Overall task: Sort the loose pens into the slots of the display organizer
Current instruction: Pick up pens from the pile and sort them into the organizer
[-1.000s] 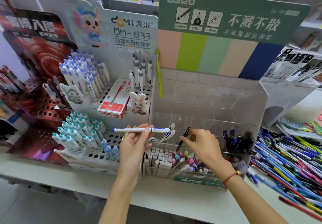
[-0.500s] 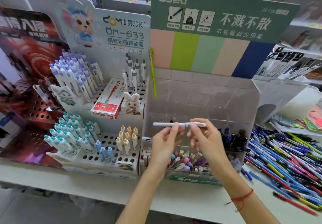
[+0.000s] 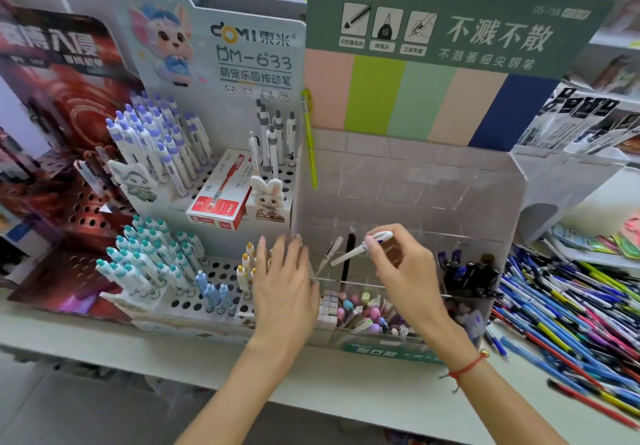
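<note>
My right hand (image 3: pixel 401 271) pinches a white pen (image 3: pixel 349 254) near its upper end and holds it slanted, tip down to the left, over a front compartment of the clear acrylic display organizer (image 3: pixel 408 181). A black pen (image 3: pixel 348 257) and a thin white pen (image 3: pixel 329 252) stand in that compartment just left of it. My left hand (image 3: pixel 287 282) hovers with straight fingers at the organizer's left wall and holds nothing. A heap of loose pens (image 3: pixel 568 309) lies on the shelf to the right.
Left of the organizer stands a white perforated pen display (image 3: pixel 194 302) with several purple, teal and yellow capped pens and a red box (image 3: pixel 221 199). The organizer's front row holds erasers and small pastel items (image 3: pixel 360 309). A dark red display (image 3: pixel 52 167) stands far left.
The white pen passed from my left hand to my right hand. My right hand tilted it tip down over the organizer, and my left hand let go and drew back left.
</note>
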### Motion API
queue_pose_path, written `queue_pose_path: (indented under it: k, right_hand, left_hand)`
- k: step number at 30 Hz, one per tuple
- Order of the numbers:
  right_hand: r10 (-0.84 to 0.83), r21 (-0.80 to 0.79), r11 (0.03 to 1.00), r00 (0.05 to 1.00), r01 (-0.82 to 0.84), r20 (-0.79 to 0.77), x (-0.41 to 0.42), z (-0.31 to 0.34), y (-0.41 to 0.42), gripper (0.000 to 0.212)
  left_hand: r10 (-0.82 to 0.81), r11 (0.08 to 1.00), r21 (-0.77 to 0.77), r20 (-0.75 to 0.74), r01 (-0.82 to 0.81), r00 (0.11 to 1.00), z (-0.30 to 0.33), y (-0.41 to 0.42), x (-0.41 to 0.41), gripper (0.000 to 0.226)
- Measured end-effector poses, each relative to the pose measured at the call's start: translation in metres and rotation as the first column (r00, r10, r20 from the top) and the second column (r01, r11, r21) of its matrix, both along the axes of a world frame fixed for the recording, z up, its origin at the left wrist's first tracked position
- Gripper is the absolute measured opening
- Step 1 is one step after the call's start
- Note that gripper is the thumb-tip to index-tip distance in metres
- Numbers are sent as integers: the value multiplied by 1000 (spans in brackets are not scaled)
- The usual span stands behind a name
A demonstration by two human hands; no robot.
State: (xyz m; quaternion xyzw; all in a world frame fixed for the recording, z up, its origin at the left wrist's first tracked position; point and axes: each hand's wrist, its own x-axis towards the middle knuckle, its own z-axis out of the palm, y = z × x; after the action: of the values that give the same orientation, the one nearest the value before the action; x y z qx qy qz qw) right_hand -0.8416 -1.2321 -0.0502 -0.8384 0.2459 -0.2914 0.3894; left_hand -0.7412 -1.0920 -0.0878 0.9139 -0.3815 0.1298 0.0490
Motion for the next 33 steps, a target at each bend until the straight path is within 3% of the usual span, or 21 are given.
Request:
queue_pose_path:
  k: [4,9,14,17,20,25,33]
  right_hand:
    - [28,-215,973,972,-80,-233,35,-17,13,15]
    - [91,-173,964,860,-202,-502,62,-32,28,25]
    - [-65,-207,978,931,-12,-360,50,-26,26,27]
    - [-116,-244,970,890,6,-440,43,-25,30,34]
    - [-46,-219,973,872,-70,-487,46,-24,38,44]
    - [242,68,969,865,-237,-439,55,-24,39,38]
    - [144,65,990,926,-129,-349,6,-12,14,27]
  left_hand:
    - [-94,982,-170,-47,85,994,-8,11,10,51]
    - [-158,949,-293,-120,117,980,-7,22,15,48]
    - [-198,938,-310,-103,158,975,-5,25,21,49]
    - [-205,940,-301,-121,161,971,-4,25,24,51]
    - [-223,940,-292,-138,175,965,-3,24,28,53]
    - [-237,922,-346,-158,171,959,2,27,35,51]
    - [-309,879,-421,-142,225,941,17,27,20,42]
